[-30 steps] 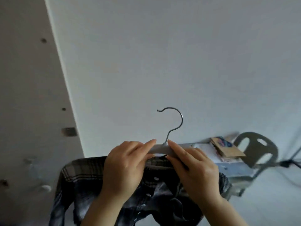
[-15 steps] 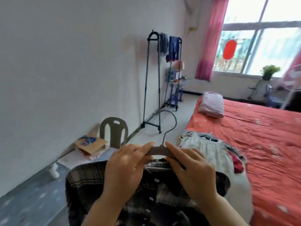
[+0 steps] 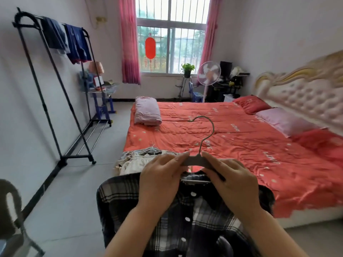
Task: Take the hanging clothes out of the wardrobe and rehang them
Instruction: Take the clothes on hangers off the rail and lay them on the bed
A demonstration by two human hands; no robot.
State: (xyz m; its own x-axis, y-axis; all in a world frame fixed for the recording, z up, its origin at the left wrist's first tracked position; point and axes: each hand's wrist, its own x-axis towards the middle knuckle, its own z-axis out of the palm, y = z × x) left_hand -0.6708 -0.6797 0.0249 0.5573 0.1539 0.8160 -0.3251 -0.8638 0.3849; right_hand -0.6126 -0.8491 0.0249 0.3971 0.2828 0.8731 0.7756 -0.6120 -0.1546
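I'm pinching the hanger [image 3: 194, 161] crosswise with my left hand [image 3: 159, 180] and right hand [image 3: 230, 182], the rack [image 3: 77, 156] standing forward-left, nearer my left.

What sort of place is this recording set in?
A home bedroom, most likely: a wide bed with red bedding and a padded headboard, and a freestanding clothes rack by the wall. The left hand and right hand pinch a hanger carrying a plaid shirt.

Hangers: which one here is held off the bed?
The grey hanger carrying the plaid shirt, pinched by left hand and right hand; the thin wire hangers lie on the clothes pile on the bed.
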